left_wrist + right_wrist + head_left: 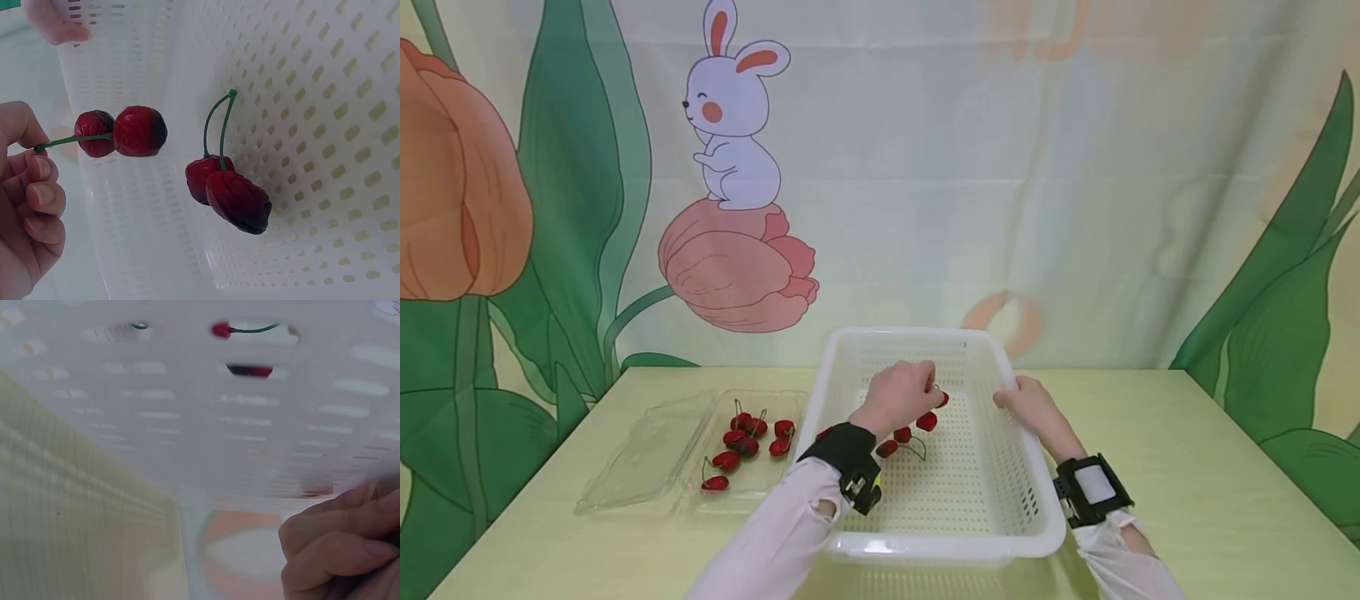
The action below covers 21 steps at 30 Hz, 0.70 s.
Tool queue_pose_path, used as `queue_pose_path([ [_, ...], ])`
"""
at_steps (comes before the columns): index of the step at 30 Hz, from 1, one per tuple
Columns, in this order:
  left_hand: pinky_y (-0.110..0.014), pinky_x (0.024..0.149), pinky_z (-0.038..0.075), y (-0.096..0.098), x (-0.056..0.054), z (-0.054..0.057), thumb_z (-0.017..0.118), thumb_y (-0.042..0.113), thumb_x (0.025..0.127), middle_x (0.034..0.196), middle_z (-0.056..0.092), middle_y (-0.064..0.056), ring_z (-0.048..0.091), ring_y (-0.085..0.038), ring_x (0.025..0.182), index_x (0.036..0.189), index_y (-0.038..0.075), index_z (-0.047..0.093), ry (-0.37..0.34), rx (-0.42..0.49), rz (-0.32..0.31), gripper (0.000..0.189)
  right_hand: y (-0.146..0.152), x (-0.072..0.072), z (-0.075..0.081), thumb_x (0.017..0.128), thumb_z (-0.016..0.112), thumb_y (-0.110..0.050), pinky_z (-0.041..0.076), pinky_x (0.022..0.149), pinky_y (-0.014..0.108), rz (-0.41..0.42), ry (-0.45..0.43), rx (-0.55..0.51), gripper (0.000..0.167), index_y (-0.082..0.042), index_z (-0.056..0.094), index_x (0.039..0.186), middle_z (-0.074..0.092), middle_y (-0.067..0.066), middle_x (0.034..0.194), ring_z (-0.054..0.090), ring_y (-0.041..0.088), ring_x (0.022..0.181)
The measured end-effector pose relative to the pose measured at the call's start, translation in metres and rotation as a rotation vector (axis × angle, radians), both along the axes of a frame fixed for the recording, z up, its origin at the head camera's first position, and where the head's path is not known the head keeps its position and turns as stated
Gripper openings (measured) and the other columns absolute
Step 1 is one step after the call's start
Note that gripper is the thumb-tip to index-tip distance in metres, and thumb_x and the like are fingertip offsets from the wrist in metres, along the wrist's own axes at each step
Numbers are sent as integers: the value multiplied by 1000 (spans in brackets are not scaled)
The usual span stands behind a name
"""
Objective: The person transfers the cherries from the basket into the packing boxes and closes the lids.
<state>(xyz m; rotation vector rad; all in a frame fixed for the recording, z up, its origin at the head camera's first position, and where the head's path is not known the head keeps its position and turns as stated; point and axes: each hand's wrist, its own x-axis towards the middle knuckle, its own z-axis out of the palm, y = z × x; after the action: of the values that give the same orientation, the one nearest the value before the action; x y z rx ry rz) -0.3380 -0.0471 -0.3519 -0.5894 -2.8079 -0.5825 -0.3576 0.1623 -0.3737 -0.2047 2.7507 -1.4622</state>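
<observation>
My left hand (898,393) is over the white plastic basket (925,546). In the left wrist view its thumb and forefinger pinch the green stem of a joined pair of dark red cherries (140,131), which hangs above the basket floor. Another joined pair of cherries (237,200) lies on the perforated floor, apart from the held pair. On the basket's right side, my right hand (1037,414) grips the rim, thumb over the inside. Seen by the right wrist camera, its curled fingers (337,547) are at the outside of the slotted wall (200,462).
Left of the basket stands an open clear plastic box (767,483) with several cherries (745,446) inside. Its transparent lid (640,454) lies folded back to the left. A yellow-green cloth (1195,467) covers the table, and a printed curtain (887,183) hangs behind it.
</observation>
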Motion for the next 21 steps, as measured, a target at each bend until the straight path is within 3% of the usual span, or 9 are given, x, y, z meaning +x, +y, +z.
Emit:
queue_pose_path([
  [10,-26,45,26,-2,1,5,57,17,85,54,43,2,40,-14,47,70,12,47,36,88,15,19,0,1,0,78,49,-8,49,58,40,2,-5,2,35,14,46,105,55,24,92,58,30,71],
  [21,-26,47,26,-3,3,11,56,19,86,55,42,2,40,-14,48,71,12,48,37,127,37,18,-1,2,1,79,49,-8,49,58,40,4,-7,0,35,14,45,106,55,25,93,59,30,71],
])
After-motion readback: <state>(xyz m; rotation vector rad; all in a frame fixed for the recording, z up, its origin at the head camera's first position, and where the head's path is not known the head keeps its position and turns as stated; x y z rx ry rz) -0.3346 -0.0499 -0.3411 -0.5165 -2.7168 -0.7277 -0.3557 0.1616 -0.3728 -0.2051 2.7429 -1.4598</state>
